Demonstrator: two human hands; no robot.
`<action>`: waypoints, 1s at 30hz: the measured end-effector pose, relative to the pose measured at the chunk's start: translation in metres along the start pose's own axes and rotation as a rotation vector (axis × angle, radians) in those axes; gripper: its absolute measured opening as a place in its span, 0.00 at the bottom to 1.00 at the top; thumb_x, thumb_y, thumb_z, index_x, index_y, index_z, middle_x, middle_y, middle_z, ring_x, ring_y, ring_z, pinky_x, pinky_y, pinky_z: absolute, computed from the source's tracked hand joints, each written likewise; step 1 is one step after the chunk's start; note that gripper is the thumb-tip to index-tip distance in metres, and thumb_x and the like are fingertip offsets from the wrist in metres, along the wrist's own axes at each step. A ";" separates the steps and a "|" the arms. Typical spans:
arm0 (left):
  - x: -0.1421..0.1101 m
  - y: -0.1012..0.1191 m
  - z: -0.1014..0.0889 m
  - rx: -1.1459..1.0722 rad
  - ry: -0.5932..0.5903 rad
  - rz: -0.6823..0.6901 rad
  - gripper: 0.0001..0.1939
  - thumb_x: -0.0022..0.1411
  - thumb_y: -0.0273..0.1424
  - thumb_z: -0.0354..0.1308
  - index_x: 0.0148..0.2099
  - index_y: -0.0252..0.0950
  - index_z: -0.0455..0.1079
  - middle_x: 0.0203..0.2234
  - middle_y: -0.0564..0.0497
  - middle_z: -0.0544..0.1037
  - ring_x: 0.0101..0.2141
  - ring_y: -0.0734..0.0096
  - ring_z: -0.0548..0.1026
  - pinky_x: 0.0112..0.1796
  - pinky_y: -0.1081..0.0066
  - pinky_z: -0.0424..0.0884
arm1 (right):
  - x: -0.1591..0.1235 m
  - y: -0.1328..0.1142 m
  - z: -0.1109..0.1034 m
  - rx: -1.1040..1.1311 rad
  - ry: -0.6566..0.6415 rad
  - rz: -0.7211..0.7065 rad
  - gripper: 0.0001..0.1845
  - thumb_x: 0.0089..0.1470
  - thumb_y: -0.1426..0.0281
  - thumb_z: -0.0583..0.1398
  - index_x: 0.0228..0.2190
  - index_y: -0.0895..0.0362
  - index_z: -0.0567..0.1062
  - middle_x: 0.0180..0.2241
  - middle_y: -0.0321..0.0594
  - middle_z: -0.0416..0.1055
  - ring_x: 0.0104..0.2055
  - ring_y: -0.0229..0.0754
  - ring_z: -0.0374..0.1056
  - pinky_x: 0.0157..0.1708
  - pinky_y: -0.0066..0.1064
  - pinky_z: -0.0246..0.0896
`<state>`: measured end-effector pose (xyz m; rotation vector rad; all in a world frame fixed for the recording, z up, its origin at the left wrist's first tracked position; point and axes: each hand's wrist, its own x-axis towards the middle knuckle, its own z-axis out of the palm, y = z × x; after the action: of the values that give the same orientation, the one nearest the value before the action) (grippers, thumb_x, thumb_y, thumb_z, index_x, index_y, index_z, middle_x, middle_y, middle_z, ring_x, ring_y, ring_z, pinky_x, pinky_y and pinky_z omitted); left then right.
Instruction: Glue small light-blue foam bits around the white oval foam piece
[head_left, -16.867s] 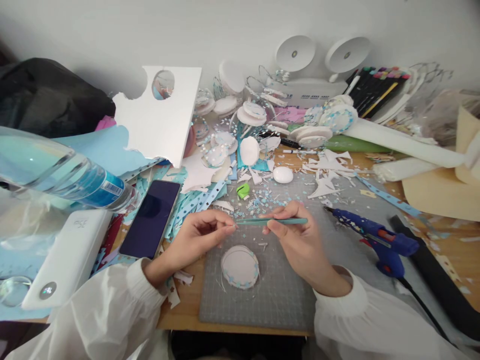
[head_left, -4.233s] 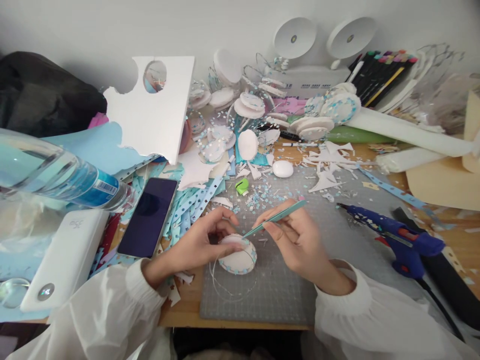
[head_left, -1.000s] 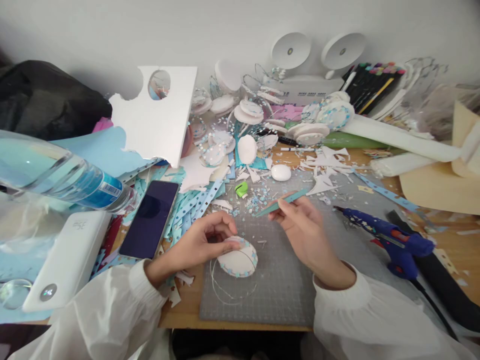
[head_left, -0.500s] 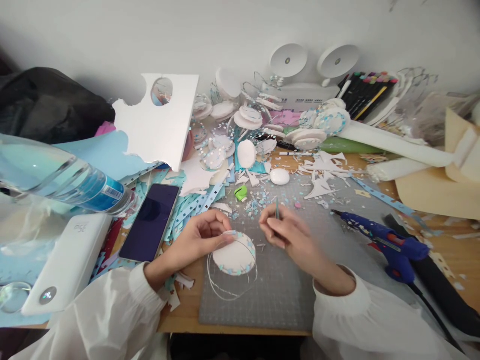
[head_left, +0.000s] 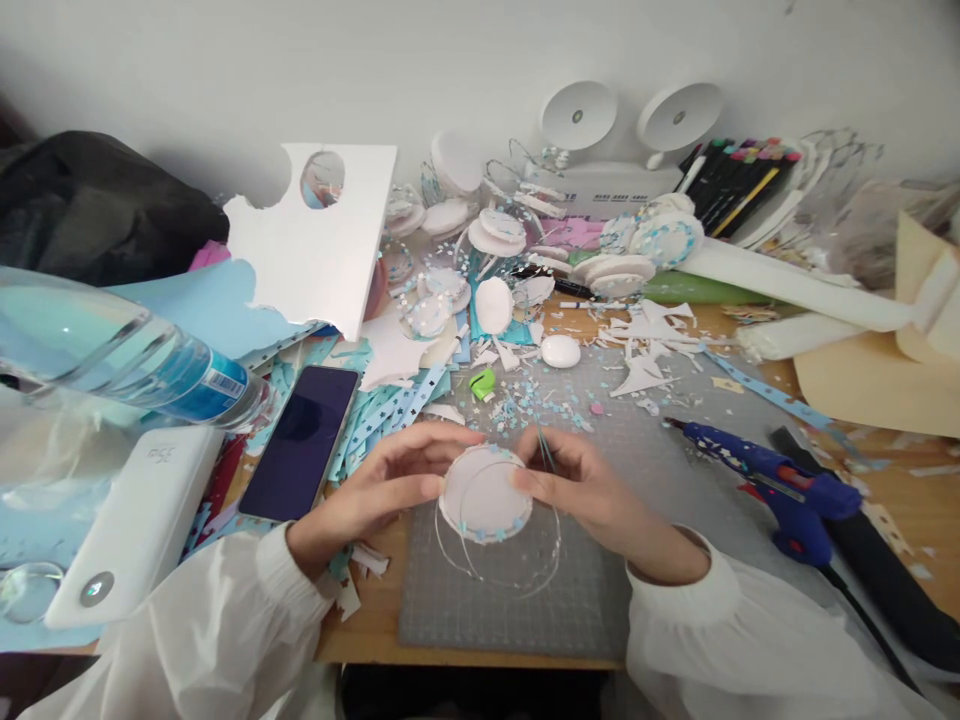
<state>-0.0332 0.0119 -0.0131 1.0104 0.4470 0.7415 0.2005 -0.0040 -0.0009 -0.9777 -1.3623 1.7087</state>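
Note:
A round white disc [head_left: 484, 492], edged with small blue and pale stars, is held above the grey cutting mat [head_left: 450, 615]. My left hand [head_left: 394, 480] pinches its left rim between thumb and fingers. My right hand [head_left: 577, 485] grips its right edge, the thumb lying on the face. Thin tweezers [head_left: 545, 448] stick up from among the right fingers. Loops of thin silvery wire [head_left: 517, 588] hang around and below the disc. Beyond the hands, small blue and white stars [head_left: 525, 405] are scattered on the mat, near a small green tool [head_left: 482, 384] and a white oval piece [head_left: 560, 351].
A blue glue gun [head_left: 772, 480] lies on the right. To the left are a phone [head_left: 300, 445], a white power bank [head_left: 139, 525] and a water bottle [head_left: 172, 370] on its side. Decorated discs [head_left: 495, 235] and a cut white board [head_left: 322, 240] crowd the back.
My right hand has moved left and taken hold of the disc's right edge, with the tweezers still in it. The disc has shifted slightly right and up and turned.

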 end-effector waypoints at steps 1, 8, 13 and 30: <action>0.000 0.001 0.001 0.000 -0.021 0.007 0.22 0.60 0.33 0.63 0.57 0.38 0.70 0.48 0.43 0.78 0.46 0.61 0.76 0.44 0.70 0.71 | -0.001 0.001 0.000 0.016 -0.009 -0.008 0.13 0.53 0.61 0.64 0.27 0.57 0.68 0.24 0.31 0.62 0.25 0.31 0.56 0.25 0.26 0.49; 0.004 0.002 0.003 0.021 -0.030 0.030 0.23 0.54 0.29 0.68 0.53 0.39 0.72 0.44 0.46 0.79 0.43 0.66 0.77 0.41 0.74 0.72 | -0.002 0.003 0.002 -0.012 -0.005 -0.004 0.15 0.52 0.61 0.64 0.26 0.57 0.67 0.23 0.30 0.59 0.24 0.31 0.53 0.23 0.26 0.47; 0.002 0.002 0.004 0.077 0.011 0.028 0.23 0.54 0.27 0.68 0.52 0.39 0.73 0.43 0.46 0.79 0.42 0.67 0.78 0.41 0.74 0.72 | -0.001 0.002 0.003 -0.031 0.013 0.029 0.17 0.52 0.58 0.64 0.26 0.56 0.65 0.23 0.31 0.59 0.24 0.32 0.53 0.23 0.26 0.48; 0.000 -0.002 0.003 0.150 0.021 0.151 0.30 0.50 0.30 0.71 0.56 0.42 0.70 0.51 0.42 0.75 0.46 0.59 0.76 0.47 0.65 0.72 | -0.003 0.005 -0.002 0.073 0.048 0.000 0.15 0.54 0.59 0.63 0.28 0.56 0.66 0.25 0.31 0.60 0.24 0.32 0.54 0.23 0.26 0.49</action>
<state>-0.0303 0.0090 -0.0135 1.1871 0.4530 0.8638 0.2033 -0.0061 -0.0056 -0.9721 -1.2606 1.7118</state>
